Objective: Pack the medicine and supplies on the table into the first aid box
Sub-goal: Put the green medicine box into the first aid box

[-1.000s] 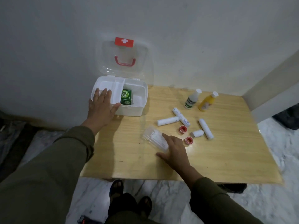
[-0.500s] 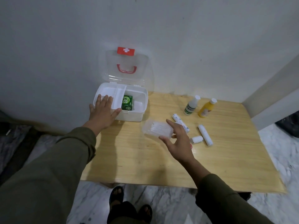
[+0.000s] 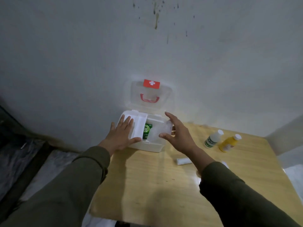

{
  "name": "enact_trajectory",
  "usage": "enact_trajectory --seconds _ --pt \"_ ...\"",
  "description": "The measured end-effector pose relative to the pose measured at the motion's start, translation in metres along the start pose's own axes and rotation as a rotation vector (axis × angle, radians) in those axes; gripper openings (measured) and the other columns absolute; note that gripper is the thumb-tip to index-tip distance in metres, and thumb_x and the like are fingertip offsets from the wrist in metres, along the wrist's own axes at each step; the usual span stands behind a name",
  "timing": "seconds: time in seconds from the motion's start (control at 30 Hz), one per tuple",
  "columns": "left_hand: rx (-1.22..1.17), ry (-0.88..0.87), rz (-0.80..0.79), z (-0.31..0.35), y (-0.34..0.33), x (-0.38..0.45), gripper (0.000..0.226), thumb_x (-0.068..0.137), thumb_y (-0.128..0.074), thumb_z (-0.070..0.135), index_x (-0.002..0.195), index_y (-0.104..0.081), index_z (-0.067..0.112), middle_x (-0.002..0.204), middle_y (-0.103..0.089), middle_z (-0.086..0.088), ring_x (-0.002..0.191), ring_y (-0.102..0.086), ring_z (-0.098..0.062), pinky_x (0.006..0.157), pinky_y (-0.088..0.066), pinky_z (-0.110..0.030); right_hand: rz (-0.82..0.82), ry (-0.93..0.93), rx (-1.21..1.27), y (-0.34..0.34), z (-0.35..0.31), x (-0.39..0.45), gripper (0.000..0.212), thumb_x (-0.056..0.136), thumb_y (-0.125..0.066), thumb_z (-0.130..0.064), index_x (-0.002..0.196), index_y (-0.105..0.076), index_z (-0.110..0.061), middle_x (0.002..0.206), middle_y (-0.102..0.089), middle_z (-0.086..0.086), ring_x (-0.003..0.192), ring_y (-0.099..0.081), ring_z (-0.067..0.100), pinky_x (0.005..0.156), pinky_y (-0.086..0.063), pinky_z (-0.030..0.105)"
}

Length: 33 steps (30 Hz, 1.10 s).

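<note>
left hand [image 3: 122,136]: flat and open, pressing on the first aid box [image 3: 147,145], left side
right hand [image 3: 177,134]: gripping a clear packet [image 3: 159,131], right over the open box
green carton [image 3: 147,131]: inside the box, between both hands
two bottles [image 3: 213,139]: on the tabletop [image 3: 155,185], right of that hand

Dim room, grey-white plaster wall [image 3: 82,54] filling upper frame, dark drip stains [image 3: 156,20] top centre, light wooden tabletop [image 3: 147,185] lower right against wall, pale marbled floor [image 3: 47,167] lower left, dark edge far left
</note>
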<state>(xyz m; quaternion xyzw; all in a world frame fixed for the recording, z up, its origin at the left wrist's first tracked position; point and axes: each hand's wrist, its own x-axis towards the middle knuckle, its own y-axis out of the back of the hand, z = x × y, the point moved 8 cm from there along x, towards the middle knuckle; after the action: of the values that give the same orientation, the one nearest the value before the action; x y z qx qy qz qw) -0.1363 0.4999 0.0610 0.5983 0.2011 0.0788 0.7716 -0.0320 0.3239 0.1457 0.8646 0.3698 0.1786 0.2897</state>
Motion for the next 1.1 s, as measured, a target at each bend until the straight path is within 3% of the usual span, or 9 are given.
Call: enact_trajectory --seconds 0.27,0.4,0.5,0.6,0.77,0.9,1.1 --pt "-0.024 -0.029 -0.032 -0.003 -0.007 0.004 0.094 0.084 -0.032 0.069 0.148 0.01 0.015 0.158 0.016 -0.004 0.144 0.02 -0.024 0.114 0.003 -0.054 -0.216 -0.056 -0.065 -0.057 0.014 0.03 0.076 0.076 -0.075 -0.02 0.139 -0.034 -0.032 0.144 -0.041 0.003 0.121 -0.047 0.023 0.095 -0.05 0.035" --pt "-0.036 -0.039 -0.039 -0.002 -0.005 0.003 0.093 0.085 -0.033 0.068 0.148 0.009 0.015 0.158 0.015 -0.004 0.144 0.02 -0.024 0.115 0.004 -0.053 -0.318 -0.096 -0.075 -0.078 0.022 0.034 0.07 0.08 -0.072 -0.019 0.138 -0.036 -0.035 0.142 -0.042 0.003 0.102 -0.057 0.023 0.087 -0.048 0.027" --pt "-0.038 -0.043 -0.038 -0.002 -0.005 0.002 0.093 0.085 -0.032 0.068 0.148 0.009 0.014 0.158 0.015 -0.005 0.144 0.019 -0.024 0.115 0.004 -0.053 -0.381 -0.131 -0.116 -0.09 0.028 0.036 0.054 0.087 -0.064 -0.026 0.135 -0.041 -0.034 0.144 -0.042 0.006 0.109 -0.056 0.028 0.101 -0.042 0.038" --pt "-0.038 -0.046 -0.033 -0.002 -0.006 0.002 0.093 0.084 -0.032 0.068 0.148 0.009 0.015 0.159 0.014 -0.005 0.144 0.019 -0.024 0.115 0.005 -0.053 -0.299 -0.166 -0.139 -0.092 0.026 0.038 0.04 0.092 -0.054 -0.029 0.132 -0.046 -0.026 0.139 -0.043 0.011 0.124 -0.043 0.025 0.108 -0.035 0.038" --pt "-0.038 -0.048 -0.025 -0.003 -0.009 0.004 0.093 0.083 -0.03 0.07 0.147 0.01 0.016 0.158 0.016 -0.004 0.144 0.019 -0.024 0.116 0.005 -0.053 -0.129 -0.156 -0.178 -0.093 0.012 0.034 0.035 0.094 -0.048 -0.034 0.128 -0.046 -0.025 0.129 -0.041 0.013 0.115 -0.046 0.024 0.094 -0.039 0.028" --pt "-0.046 -0.046 -0.017 -0.003 -0.01 0.004 0.092 0.084 -0.029 0.07 0.147 0.01 0.016 0.158 0.015 -0.004 0.144 0.019 -0.024 0.115 0.007 -0.052 -0.138 -0.169 -0.112 -0.099 0.004 0.032 0.036 0.097 -0.042 -0.032 0.132 -0.041 -0.021 0.127 -0.044 0.017 0.11 -0.05 0.026 0.095 -0.04 0.03" --pt "-0.046 -0.049 -0.017 -0.003 -0.01 0.004 0.092 0.084 -0.029 0.07 0.148 0.01 0.015 0.158 0.015 -0.004 0.144 0.019 -0.023 0.115 0.008 -0.051 -0.206 -0.222 -0.024 -0.103 0.007 0.035 0.045 0.099 -0.035 -0.035 0.141 -0.03 -0.021 0.142 -0.041 0.014 0.125 -0.043 0.028 0.104 -0.034 0.035"
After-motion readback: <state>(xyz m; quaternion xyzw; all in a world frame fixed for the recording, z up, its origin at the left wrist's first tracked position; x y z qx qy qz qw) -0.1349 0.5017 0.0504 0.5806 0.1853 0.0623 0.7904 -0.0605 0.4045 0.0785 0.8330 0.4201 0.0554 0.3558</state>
